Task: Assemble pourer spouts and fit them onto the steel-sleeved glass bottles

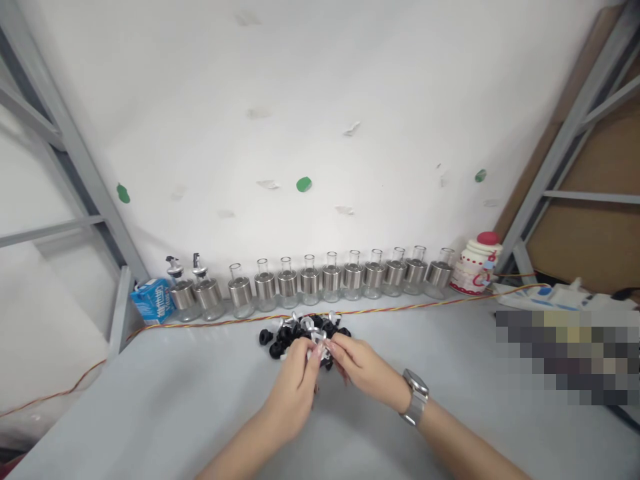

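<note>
Silver spout part (319,335) pinched two-handed

Left hand (299,381) and right hand (369,375): grip of each pinching the part, at near side of black stopper pile (287,334), mid worktop (200,387). Glass bottles (310,280) lined up far; leftmost two wear pourers (199,267).

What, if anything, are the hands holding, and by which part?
The left hand and right hand pinch a silvery piece; which part they grip is hidden.
</note>
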`<state>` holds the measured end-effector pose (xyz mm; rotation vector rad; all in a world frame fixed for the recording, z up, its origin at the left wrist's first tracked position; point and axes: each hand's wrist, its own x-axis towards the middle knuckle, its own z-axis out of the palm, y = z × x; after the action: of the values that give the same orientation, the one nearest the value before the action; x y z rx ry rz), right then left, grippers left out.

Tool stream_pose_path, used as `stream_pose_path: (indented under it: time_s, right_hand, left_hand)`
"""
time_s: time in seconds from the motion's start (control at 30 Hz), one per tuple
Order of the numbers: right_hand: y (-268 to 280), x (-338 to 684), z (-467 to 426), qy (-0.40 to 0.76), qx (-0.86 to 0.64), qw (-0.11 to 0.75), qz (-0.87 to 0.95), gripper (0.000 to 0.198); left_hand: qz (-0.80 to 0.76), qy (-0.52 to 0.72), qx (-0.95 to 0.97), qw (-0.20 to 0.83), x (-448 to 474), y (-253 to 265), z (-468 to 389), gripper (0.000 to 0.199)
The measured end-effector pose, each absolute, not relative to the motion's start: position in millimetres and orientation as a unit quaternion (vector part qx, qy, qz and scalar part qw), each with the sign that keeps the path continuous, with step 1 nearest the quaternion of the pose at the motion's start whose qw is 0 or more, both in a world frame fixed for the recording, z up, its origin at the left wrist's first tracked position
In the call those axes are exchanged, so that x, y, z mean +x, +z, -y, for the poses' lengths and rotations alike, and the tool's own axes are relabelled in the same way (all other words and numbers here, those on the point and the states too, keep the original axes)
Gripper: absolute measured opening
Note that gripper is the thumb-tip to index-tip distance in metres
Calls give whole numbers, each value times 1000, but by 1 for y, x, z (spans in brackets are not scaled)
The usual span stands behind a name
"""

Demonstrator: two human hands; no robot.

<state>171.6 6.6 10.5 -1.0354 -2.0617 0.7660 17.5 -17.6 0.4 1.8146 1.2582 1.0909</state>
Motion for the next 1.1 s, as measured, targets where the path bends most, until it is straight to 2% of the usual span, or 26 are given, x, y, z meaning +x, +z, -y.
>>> stream_pose_path:
  time_s: [0.1,0.27,0.47,0.57,0.67,0.83,0.93,1.03,1.1]
  right_hand:
    - [13,173,-4,261,-373,321,831,36]
    - [19,179,-2,194,-361,283,867,23]
    - [13,181,-8,170,-432,292,836,30]
    - [8,179,-8,139,-461,322,815,30]
    - [5,174,-4,144,-450,349,809,30]
    - [3,164,6,187,-413,339,824,34]
    - [3,164,6,214,-436,378,788,35]
    - [5,169,1,238,-456,426,744,28]
    - [7,172,-3,241,-454,429,743,23]
  left_hand:
    - [-500,440,647,373,19,-3,17,31]
    - [-507,444,669,315,15,1,13,30]
    - [-492,474,572,454,19,3,13,34]
    - [-477,493,543,484,21,-1,11,36]
    - [-469,523,548,454,21,-3,10,32]
    - [-463,538,578,402,18,-2,9,24]
    - [-447,554,599,366,15,-5,6,24]
    - [-441,524,666,297,11,-9,2,27]
    - [-434,479,720,253,9,-11,1,29]
